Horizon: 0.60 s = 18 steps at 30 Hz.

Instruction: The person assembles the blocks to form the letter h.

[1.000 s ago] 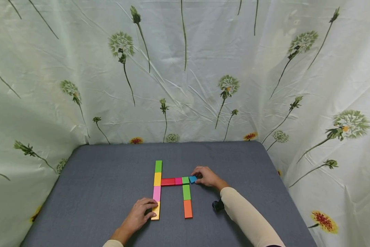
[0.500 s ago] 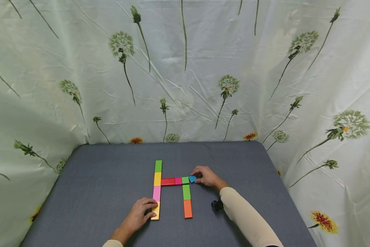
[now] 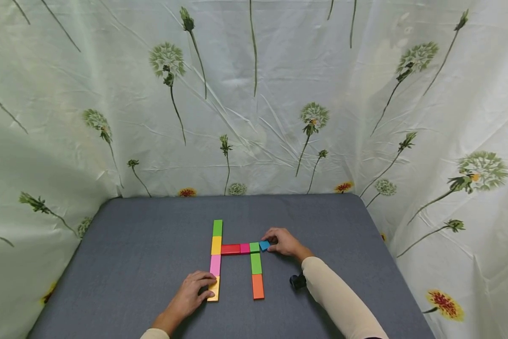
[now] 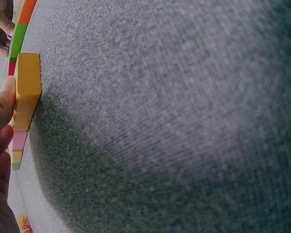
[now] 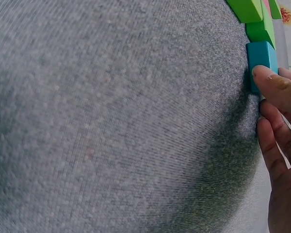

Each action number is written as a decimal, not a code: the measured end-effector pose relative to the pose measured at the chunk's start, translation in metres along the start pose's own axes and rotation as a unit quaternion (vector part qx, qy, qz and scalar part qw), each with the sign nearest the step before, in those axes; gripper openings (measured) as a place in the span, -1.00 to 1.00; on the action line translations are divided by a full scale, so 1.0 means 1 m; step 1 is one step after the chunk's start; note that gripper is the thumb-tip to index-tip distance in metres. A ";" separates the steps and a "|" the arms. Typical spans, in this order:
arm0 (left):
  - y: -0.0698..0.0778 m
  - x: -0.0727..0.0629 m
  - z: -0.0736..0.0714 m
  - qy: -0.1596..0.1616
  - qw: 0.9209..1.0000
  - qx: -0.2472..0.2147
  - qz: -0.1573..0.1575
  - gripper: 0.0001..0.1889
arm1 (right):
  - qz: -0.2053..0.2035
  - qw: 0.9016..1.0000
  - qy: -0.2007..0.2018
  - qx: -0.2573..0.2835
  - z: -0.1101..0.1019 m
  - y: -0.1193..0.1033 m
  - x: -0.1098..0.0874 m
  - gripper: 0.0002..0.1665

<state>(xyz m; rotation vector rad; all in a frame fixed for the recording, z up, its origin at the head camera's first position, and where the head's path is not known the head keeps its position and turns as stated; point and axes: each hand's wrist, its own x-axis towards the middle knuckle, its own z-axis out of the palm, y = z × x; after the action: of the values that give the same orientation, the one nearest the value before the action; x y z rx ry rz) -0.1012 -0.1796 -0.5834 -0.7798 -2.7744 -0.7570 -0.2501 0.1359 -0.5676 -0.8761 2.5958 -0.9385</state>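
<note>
Coloured blocks lie in the head view in an unfinished-looking H shape. My left hand [image 3: 192, 291] rests on the yellow-orange block [image 3: 216, 288] at the near end of the left column; in the left wrist view the thumb touches its face and the other fingers are bent loosely beside it. At the right, my right hand [image 3: 284, 242] pinches a blue block [image 3: 264, 246] between thumb and fingers. The blue block sits slightly turned, its corner close to the small green block [image 3: 254, 247]. In the right wrist view the thumb lies on the blue block [image 5: 262, 56].
A green, a yellow and a pink block [image 3: 215, 265] continue the left column. A red block [image 3: 230, 249] and a magenta block [image 3: 245, 248] bridge across. Green [image 3: 256, 263] and orange [image 3: 258, 286] blocks run nearward. A flowered curtain [image 3: 262, 117] hangs behind the grey table [image 3: 143, 245].
</note>
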 end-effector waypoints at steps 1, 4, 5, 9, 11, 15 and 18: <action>0.000 0.000 0.000 0.000 1.000 0.000 0.000 -0.73 | 0.000 1.000 0.000 -0.001 0.000 0.000 0.000 -0.69; 0.000 0.000 -0.001 -0.001 1.000 -0.002 0.000 -0.74 | -0.005 1.000 0.000 0.004 0.000 0.000 0.000 -0.67; 0.000 0.000 -0.001 -0.003 1.000 -0.002 -0.002 -0.74 | -0.003 1.000 0.001 0.008 -0.001 0.000 0.000 -0.65; 0.001 0.000 -0.001 -0.012 1.000 0.000 -0.014 -0.73 | -0.006 1.000 -0.002 -0.001 -0.005 -0.002 -0.002 -0.54; 0.001 0.000 -0.001 -0.011 1.000 0.001 -0.014 -0.73 | -0.009 1.000 -0.008 -0.021 -0.009 -0.006 -0.005 -0.51; -0.001 0.000 0.000 0.006 1.000 -0.003 0.004 -0.74 | -0.038 0.995 -0.038 -0.082 -0.016 -0.022 -0.016 -0.44; -0.002 0.000 0.002 0.018 1.000 -0.003 0.017 -0.74 | -0.074 0.985 -0.060 -0.144 -0.012 -0.035 -0.030 -0.34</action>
<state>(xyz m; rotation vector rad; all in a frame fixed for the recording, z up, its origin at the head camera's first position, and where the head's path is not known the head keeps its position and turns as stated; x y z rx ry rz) -0.1024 -0.1804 -0.5860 -0.8052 -2.7200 -0.7666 -0.2152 0.1386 -0.5353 -1.1727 2.6296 -0.5296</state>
